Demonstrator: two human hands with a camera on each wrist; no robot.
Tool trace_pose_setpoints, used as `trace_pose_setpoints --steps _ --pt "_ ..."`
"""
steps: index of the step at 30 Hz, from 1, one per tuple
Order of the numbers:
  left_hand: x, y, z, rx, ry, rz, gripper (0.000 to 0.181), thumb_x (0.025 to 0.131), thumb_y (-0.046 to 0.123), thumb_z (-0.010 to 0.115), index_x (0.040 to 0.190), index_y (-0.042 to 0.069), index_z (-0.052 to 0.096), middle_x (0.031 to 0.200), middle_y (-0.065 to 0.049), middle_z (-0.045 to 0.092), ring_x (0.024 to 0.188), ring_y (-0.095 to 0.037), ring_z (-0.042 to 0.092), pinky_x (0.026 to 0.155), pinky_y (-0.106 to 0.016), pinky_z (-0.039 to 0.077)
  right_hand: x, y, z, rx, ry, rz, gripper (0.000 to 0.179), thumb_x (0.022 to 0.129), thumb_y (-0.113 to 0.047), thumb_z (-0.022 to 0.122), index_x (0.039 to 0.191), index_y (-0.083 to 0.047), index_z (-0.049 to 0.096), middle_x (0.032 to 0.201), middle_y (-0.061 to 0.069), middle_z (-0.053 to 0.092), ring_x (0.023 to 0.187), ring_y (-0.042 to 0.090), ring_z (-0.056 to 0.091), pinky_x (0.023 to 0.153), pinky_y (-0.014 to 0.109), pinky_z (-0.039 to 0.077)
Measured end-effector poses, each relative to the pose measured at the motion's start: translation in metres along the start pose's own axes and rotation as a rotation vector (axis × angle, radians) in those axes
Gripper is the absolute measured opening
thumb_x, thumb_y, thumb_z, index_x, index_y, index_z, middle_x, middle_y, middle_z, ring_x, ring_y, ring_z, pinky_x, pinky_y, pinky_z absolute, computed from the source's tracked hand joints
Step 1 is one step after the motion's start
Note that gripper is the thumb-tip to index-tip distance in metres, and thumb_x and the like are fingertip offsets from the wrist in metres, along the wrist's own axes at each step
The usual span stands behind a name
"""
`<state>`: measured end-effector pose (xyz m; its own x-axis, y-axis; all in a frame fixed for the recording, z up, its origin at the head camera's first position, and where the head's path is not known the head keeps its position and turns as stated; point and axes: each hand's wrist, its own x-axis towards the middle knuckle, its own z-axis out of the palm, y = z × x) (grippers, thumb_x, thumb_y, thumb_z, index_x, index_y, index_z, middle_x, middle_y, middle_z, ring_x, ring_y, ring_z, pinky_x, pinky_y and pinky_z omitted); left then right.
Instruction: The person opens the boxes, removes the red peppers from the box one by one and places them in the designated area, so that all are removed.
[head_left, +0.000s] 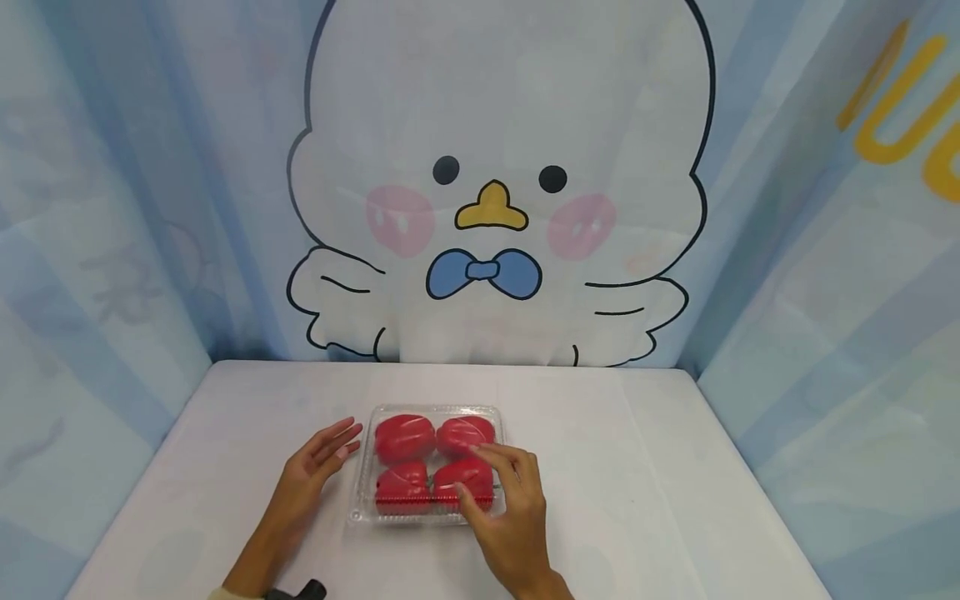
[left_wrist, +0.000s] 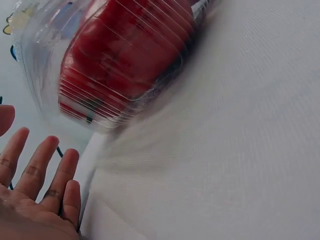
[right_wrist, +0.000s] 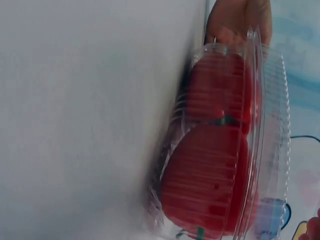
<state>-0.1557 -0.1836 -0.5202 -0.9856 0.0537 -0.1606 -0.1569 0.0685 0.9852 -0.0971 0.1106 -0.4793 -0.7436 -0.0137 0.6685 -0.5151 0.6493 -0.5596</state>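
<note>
A clear plastic clamshell box (head_left: 365, 500) sits on the white table, its ribbed lid lying over several red bell peppers (head_left: 405, 438). Bits of green stem show through the wall in the right wrist view. My left hand (head_left: 318, 458) stands beside the box's left edge, fingers extended and slightly spread, holding nothing. Over the right part of the lid is my right hand (head_left: 513, 508), thumb and fingers spread apart and lightly bent. Its fingertips overlap the lid in the head view. Only a little of that hand enters the right wrist view, at the lower right edge.
The white table (head_left: 637, 483) reaches back to a fabric backdrop (head_left: 495, 100) printed with a cartoon bird. Light blue curtains (head_left: 862, 333) enclose both sides. A black strap (head_left: 303, 590) shows by the left wrist.
</note>
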Motion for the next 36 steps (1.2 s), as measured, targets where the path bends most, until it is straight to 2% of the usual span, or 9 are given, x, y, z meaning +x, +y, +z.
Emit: trace_pose_setpoints --steps 3,6,11,16,22,28,36 --pt "0.001 -0.004 0.001 -0.048 0.008 -0.020 0.060 0.108 0.039 0.062 0.162 0.022 0.042 0.166 -0.001 0.050 0.148 -0.020 0.055 0.129 -0.051 0.030 -0.006 -0.006 0.005 0.037 -0.024 0.015 0.045 0.083 -0.014 0.091 0.125 -0.015 0.074 0.126 -0.005 0.065 0.119 0.010 0.059 0.101 0.029 0.061" --pt "0.001 -0.007 0.002 -0.085 0.011 -0.030 0.059 0.108 0.037 0.063 0.161 0.021 0.043 0.165 -0.002 0.051 0.145 -0.010 0.057 0.131 -0.052 0.028 -0.012 -0.011 0.009 0.070 -0.025 -0.001 0.045 0.081 -0.011 0.091 0.123 -0.017 0.074 0.122 -0.007 0.066 0.114 0.009 0.060 0.100 0.025 0.059" --pt "0.002 -0.010 0.002 -0.113 0.009 -0.037 0.059 0.107 0.035 0.064 0.161 0.020 0.044 0.164 -0.001 0.053 0.132 0.010 0.059 0.130 -0.044 0.030 -0.019 -0.015 0.018 0.114 0.020 -0.106 0.050 0.075 -0.006 0.094 0.120 -0.017 0.075 0.116 -0.005 0.069 0.105 0.011 0.060 0.090 0.019 0.053" --pt "0.001 -0.009 0.001 -0.117 0.001 -0.045 0.059 0.107 0.033 0.065 0.161 0.020 0.044 0.162 0.000 0.055 0.131 0.015 0.057 0.125 -0.034 0.036 -0.026 -0.017 0.025 0.107 0.008 -0.133 0.054 0.071 -0.006 0.096 0.119 -0.021 0.076 0.114 -0.005 0.069 0.106 0.012 0.058 0.092 0.022 0.052" --pt "-0.001 -0.009 0.002 -0.131 -0.006 -0.043 0.059 0.106 0.024 0.068 0.160 0.017 0.046 0.158 0.001 0.059 0.127 0.015 0.059 0.107 -0.012 0.049 -0.033 -0.017 0.033 0.069 -0.016 -0.172 0.051 0.067 -0.009 0.099 0.112 -0.023 0.078 0.105 -0.008 0.067 0.103 0.010 0.057 0.094 0.021 0.048" --pt "-0.002 -0.008 0.004 -0.125 -0.029 -0.020 0.062 0.104 0.024 0.071 0.160 0.014 0.046 0.158 -0.004 0.058 0.128 0.013 0.060 0.104 -0.012 0.051 -0.035 -0.016 0.039 -0.027 -0.014 -0.209 0.048 0.062 -0.015 0.102 0.105 -0.024 0.081 0.098 -0.009 0.066 0.096 0.008 0.055 0.092 0.022 0.042" --pt "-0.003 -0.006 0.003 -0.108 -0.023 -0.045 0.059 0.105 0.023 0.068 0.160 0.015 0.047 0.159 -0.002 0.057 0.129 0.015 0.057 0.104 -0.010 0.050 -0.033 -0.019 0.040 -0.203 -0.033 -0.193 0.040 0.059 -0.017 0.105 0.093 -0.024 0.087 0.086 -0.010 0.064 0.089 0.007 0.053 0.081 0.022 0.046"
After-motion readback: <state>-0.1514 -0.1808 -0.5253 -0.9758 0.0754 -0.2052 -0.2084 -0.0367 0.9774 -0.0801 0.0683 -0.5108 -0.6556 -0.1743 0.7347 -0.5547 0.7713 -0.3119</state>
